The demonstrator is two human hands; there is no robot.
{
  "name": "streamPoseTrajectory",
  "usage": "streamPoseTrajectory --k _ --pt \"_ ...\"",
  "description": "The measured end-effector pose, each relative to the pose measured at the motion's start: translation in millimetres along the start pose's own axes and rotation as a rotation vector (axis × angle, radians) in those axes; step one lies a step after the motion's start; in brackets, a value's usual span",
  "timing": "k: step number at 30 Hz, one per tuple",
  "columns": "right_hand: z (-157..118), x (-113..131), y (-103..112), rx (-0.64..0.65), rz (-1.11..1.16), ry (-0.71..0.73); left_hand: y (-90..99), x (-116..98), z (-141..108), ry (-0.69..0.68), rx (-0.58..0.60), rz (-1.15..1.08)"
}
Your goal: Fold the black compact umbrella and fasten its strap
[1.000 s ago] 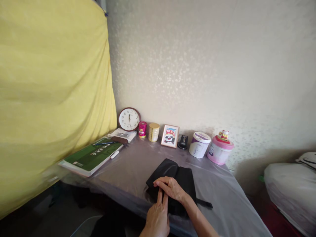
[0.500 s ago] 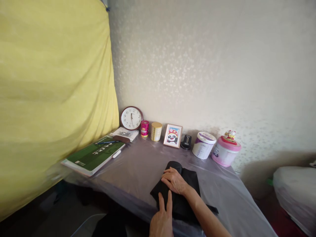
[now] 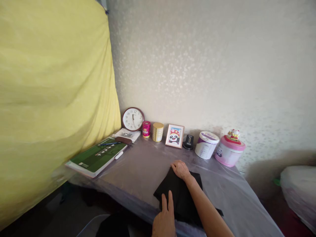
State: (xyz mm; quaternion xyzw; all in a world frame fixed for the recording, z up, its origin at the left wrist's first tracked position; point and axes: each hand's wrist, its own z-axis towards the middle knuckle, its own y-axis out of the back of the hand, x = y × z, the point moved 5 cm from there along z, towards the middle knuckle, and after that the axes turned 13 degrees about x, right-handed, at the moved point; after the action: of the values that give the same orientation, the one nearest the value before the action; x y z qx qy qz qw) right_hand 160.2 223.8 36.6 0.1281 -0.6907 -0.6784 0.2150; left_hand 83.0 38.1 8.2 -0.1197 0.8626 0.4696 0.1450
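Note:
A folded black cloth lies near the front edge of the table, with a narrow strip sticking out at its right. My right hand is at the cloth's far edge, its fingers curled closed over the fabric there; the fingertips are partly hidden. My left hand rests at the near left side of the cloth. Two of its fingers are stretched out and apart on the fabric, and nothing is held in it. My right forearm covers part of the cloth's right side.
Along the wall stand a clock, a pink can, a yellow-lidded tin, a framed panda picture, a small black object, a white tub and a pink-lidded tub. A green book lies left.
My right hand has moved away from me, from lying flat on the cloth to its far edge, and its fingers have curled. The raised far fold no longer shows. My left hand stays about the same.

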Motion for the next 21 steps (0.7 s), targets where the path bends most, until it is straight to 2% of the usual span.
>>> streamPoseTrajectory --k 4,8,10,12,15,18,21 --pt "-21.4 -32.3 13.9 -0.091 0.005 -0.186 -3.8 1.9 3.8 -0.01 -0.066 0.001" --pt "-74.8 -66.0 25.7 -0.167 0.003 -0.326 -2.8 1.8 -0.4 -0.014 -0.091 0.006" --pt "-107.6 -77.0 26.7 -0.262 0.148 -0.416 -2.4 1.8 -2.8 -0.028 -0.097 0.007" --pt "-134.3 -78.4 18.3 -0.273 0.372 -0.459 -2.6 2.0 -3.9 -0.05 -0.118 0.006" --pt "-159.5 -67.4 -2.6 -0.205 0.695 -0.517 -4.5 3.0 -3.5 -0.053 -0.138 0.011" --pt "-169.1 -54.1 -16.1 -0.175 0.864 -0.536 -6.6 2.9 -2.9 -0.048 -0.141 0.02" --pt "-168.2 -48.7 -19.3 -0.163 0.983 -0.528 -7.2 2.8 -2.7 -0.05 -0.157 0.026"
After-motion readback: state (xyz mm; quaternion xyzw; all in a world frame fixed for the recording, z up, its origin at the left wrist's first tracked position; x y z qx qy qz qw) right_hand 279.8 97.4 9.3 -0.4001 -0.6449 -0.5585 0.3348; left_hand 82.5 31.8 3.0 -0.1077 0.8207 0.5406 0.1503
